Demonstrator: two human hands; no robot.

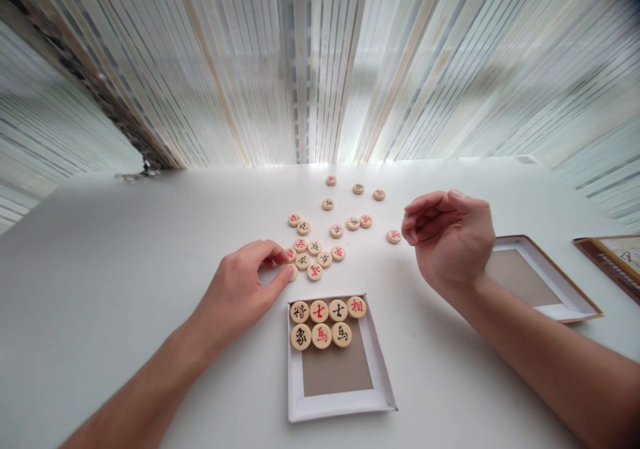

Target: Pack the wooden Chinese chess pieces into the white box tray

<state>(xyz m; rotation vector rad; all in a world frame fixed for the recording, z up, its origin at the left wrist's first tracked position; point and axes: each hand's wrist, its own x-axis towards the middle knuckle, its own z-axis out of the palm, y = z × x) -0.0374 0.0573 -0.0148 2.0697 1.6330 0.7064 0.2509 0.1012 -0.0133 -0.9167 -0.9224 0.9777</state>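
My left hand (250, 272) reaches in from the left to a cluster of round wooden xiangqi pieces. Its thumb touches a piece (293, 273) at the near left of the cluster, and its fingertips rest by a red-marked piece (290, 255); a gap shows between thumb and fingers. Loosely curled, my right hand (450, 239) hovers with its palm visible and nothing seen in it, just right of a red-marked piece (394, 236). A shallow white box (341, 413) stands nearest me. Inside it, larger-looking pieces lie face up in two rows along the far side, such as a red horse piece (321, 335).
Several more pieces, including a far red one (331, 181), lie scattered towards the back of the white table (125, 255). Behind my right forearm sits a second shallow tray (583, 305). A brown printed box or board (613, 265) lies at the right edge. Striped curtains (320, 69) hang behind.
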